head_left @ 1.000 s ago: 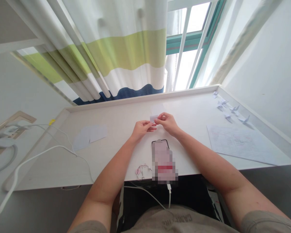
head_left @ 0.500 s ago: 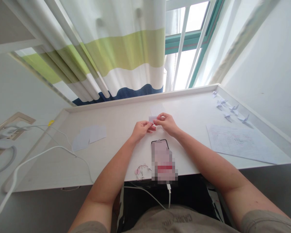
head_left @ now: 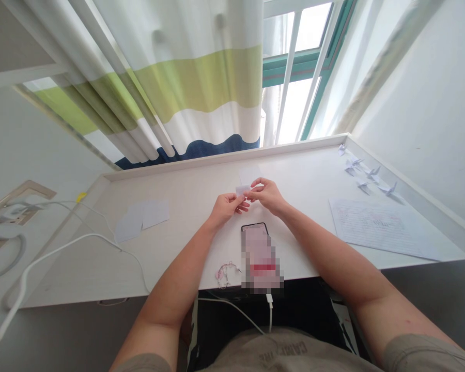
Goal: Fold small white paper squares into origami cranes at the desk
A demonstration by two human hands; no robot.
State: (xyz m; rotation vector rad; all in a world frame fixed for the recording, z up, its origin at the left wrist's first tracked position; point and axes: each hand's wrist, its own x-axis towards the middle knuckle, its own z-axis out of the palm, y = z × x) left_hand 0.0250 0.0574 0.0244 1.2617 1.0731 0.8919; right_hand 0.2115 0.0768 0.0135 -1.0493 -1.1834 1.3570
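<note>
Two bare hands meet above a white desk, close together near its far side. Between them is a small piece of white paper. The left hand is mostly closed, its thumb and fingertips pinching the paper's near edge. The right hand is partly open, its fingertips curving in to grip the paper's other side. Held this way, the paper stays lifted off the desk, seemingly so that both hands can work on it.

Just below the hands lies a black-edged phone, its screen blurred and unreadable. Its white charging cable runs toward the person's lap, perhaps keeping the phone within easy reach. Beside the phone, toward the left hand, is a small pink-and-white bracelet. Further left of the hands lie overlapping white paper squares, and a faint paper square sits just beyond them.

Well to the right, several small paper cranes stand along the desk's far edge, apparently set aside from the work area. Nearer the right arm lies a sheet of handwritten lines, too small to read. Lettering on the person's shirt is only partly visible and cannot be read reliably.
</note>
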